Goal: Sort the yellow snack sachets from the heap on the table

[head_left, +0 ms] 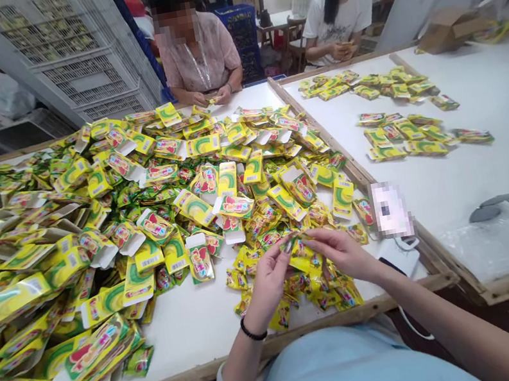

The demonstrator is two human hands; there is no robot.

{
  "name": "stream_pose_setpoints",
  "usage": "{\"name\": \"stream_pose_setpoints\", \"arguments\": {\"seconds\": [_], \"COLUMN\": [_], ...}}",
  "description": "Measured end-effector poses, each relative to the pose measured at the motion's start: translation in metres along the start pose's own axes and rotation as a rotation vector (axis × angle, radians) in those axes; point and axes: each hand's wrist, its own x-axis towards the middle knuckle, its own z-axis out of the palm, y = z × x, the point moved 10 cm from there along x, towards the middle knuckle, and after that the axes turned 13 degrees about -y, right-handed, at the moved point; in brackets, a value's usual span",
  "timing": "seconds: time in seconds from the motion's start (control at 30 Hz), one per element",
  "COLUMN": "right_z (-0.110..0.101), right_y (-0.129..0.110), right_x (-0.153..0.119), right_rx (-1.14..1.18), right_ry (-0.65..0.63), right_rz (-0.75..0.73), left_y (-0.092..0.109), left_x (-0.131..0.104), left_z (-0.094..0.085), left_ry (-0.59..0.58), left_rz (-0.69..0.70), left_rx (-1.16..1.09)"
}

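Note:
My left hand [269, 276] and my right hand [345, 252] meet above a heap of small yellow wrapped packets [337, 293] by the near edge of the table. Fingers of both hands are pinched together around a small yellow-green packet [296, 241], mostly hidden by the fingertips. A dark bead bracelet and a pale bangle circle my left wrist. Just beyond the hands lie yellow printed cardboard boxes [200, 258], some with open white flaps. Green packets [139, 361] show among the boxes.
A wooden strip [341, 156] divides the white table. Beside it lie a phone [392, 210] and a white power bank [402, 257]. Filled boxes [421, 136] sit in groups on the right. Two people [200, 56] work across the table. Stacked crates [94, 80] stand at back left.

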Motion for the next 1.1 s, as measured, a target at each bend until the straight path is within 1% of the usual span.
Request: {"name": "stream_pose_setpoints", "arguments": {"seconds": [0.03,0.1,0.13,0.17,0.2,0.23,0.3,0.33,0.37,0.43,0.5,0.57,0.6,0.67,0.7,0.73,0.77,0.8,0.83,0.87,0.9,0.93,1.0,1.03,1.07,1.1], "right_z": [-0.004,-0.017,-0.021,-0.023,-0.022,-0.018,-0.006,0.0,0.003,0.003,-0.006,-0.01,-0.007,0.011,0.022,0.029,0.031,0.028,0.021,0.011,0.0,-0.011,-0.026,-0.03,-0.031,-0.03], "right_y": [-0.003,-0.016,-0.024,-0.031,-0.037,-0.04,-0.046,-0.048,-0.048,-0.045,-0.038,-0.025,-0.017,0.0,0.007,0.014,0.019,0.025,0.029,0.032,0.035,0.036,0.036,0.035,0.033,0.031], "right_x": [-0.001,-0.007,-0.009,-0.01,-0.008,-0.005,0.003,0.007,0.011,0.018,0.022,0.021,0.02,0.019,0.017,0.015,0.013,0.01,0.008,0.006,0.003,0.0,-0.004,-0.005,-0.006,-0.006], "right_rx": [-0.105,-0.363,-0.468,-0.537,-0.57,-0.584,-0.621,-0.657,-0.692,-0.719,-0.62,-0.366,-0.209,0.081,0.188,0.264,0.307,0.324,0.314,0.268,0.187,0.091,-0.075,-0.128,-0.156,-0.16], "right_ry": [0.056,0.181,0.216,0.213,0.168,0.092,-0.069,-0.119,-0.142,-0.113,-0.015,0.046,0.028,-0.097,-0.165,-0.206,-0.207,-0.174,-0.123,-0.065,-0.004,0.052,0.123,0.144,0.157,0.16], "right_rz": [-0.001,-0.028,-0.049,-0.069,-0.086,-0.099,-0.126,-0.136,-0.137,-0.114,-0.078,-0.056,-0.048,-0.017,0.005,0.027,0.046,0.06,0.067,0.075,0.085,0.098,0.123,0.131,0.132,0.127], "left_y": [-0.002,-0.005,-0.006,-0.008,-0.01,-0.012,-0.014,-0.014,-0.014,-0.01,-0.006,0.001,0.007,0.02,0.026,0.031,0.035,0.039,0.044,0.053,0.066,0.084,0.121,0.134,0.139,0.139], "left_x": [0.002,0.003,0.002,0.001,-0.001,-0.002,-0.005,-0.005,-0.006,-0.006,-0.007,-0.009,-0.011,-0.015,-0.016,-0.016,-0.015,-0.013,-0.01,-0.005,0.002,0.01,0.022,0.026,0.032,0.039], "left_z": [0.0,-0.006,-0.01,-0.013,-0.015,-0.016,-0.013,-0.01,-0.005,0.003,0.01,0.01,0.009,0.01,0.013,0.017,0.021,0.023,0.022,0.015,0.0,-0.023,-0.077,-0.101,-0.12,-0.133], "left_ry": [0.005,0.033,0.047,0.056,0.06,0.058,0.033,0.008,-0.026,-0.098,-0.151,-0.132,-0.099,-0.037,-0.034,-0.06,-0.117,-0.189,-0.243,-0.255,-0.195,-0.053,0.354,0.528,0.634,0.689], "left_rz": [-0.009,-0.012,-0.015,-0.026,-0.042,-0.06,-0.089,-0.097,-0.097,-0.078,-0.044,0.025,0.069,0.151,0.175,0.179,0.165,0.141,0.114,0.079,0.042,-0.006,-0.153,-0.247,-0.338,-0.415], "left_rx": [-0.015,-0.023,-0.013,0.0,0.014,0.022,-0.003,-0.022,-0.032,-0.019,0.043,0.174,0.28,0.543,0.674,0.788,0.883,0.965,1.044,1.125,1.214,1.305,1.442,1.466,1.461,1.441]}}
